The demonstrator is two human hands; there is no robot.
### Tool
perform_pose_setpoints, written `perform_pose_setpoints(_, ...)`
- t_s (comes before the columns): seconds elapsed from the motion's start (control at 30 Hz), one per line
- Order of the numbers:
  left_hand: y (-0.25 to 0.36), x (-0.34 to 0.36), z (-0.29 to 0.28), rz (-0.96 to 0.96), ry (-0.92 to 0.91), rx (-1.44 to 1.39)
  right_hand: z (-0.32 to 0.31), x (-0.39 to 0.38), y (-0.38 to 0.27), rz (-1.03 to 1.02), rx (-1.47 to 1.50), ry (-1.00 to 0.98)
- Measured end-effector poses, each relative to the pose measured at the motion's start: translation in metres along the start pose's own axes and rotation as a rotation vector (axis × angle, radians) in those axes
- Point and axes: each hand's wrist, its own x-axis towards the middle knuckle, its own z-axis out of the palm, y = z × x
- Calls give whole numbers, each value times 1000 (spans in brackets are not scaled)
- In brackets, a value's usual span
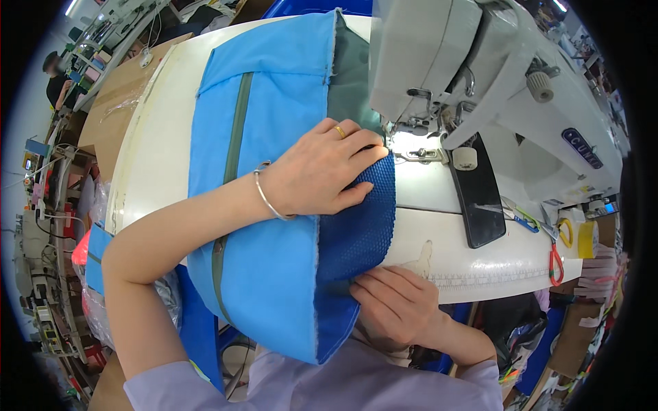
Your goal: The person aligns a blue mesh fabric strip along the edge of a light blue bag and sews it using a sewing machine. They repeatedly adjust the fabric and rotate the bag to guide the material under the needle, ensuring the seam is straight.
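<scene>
A light blue fabric piece (274,274) with a dark green zip strip (236,130) is spread over the sewing machine table. Dark blue mesh (363,240) lies along its right edge, and a grey-green layer (349,75) shows above it. My left hand (329,164) rests on the mesh, its fingertips at the edge beside the presser foot (421,156). Its thumb is spread from the fingers, pressing on the mesh. Lower down, my right hand (397,301) is closed on the mesh's near edge; its fingertips are partly hidden by the cloth.
The white sewing machine (439,55) stands close at the right. A black phone-like slab (480,198) lies on its bed, with snips (524,219) and red-handled scissors (555,260) beyond. A ruler strip (480,279) runs along the table's front edge. Cardboard (123,103) is at the left.
</scene>
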Motion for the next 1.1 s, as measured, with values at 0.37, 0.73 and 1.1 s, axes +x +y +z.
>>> perform_pose_setpoints(0.37,-9,-1,2,39,44,-76,3,-1,0,19,20,30)
perform_pose_setpoints(0.73,-17,5,0,70,16,-78,4,3,-1,64,26,39)
perform_pose_setpoints(1.1,-36,10,-6,105,-43,-84,10,4,-1,88,-3,79)
